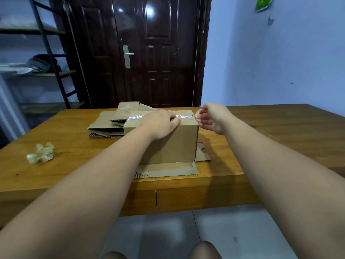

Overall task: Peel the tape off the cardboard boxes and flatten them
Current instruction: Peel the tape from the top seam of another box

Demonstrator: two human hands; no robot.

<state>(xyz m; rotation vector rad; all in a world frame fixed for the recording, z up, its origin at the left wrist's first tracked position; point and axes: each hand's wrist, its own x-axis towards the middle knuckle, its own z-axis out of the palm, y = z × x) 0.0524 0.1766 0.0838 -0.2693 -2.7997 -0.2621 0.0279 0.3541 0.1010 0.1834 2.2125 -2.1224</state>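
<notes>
A brown cardboard box [173,144] stands upright on the wooden table [270,128], its bottom flaps spread flat around it. Clear tape [186,116] runs along its closed top. My left hand [158,122] lies on the top of the box, fingers bent over the tape line. My right hand [212,118] is at the box's top right corner, and its fingertips pinch the tape end there.
Flattened cardboard boxes [108,124] are stacked behind and left of the box. Crumpled balls of peeled tape [42,153] lie on the table's left side. A dark door [145,51] and a metal shelf [37,71] stand beyond the table.
</notes>
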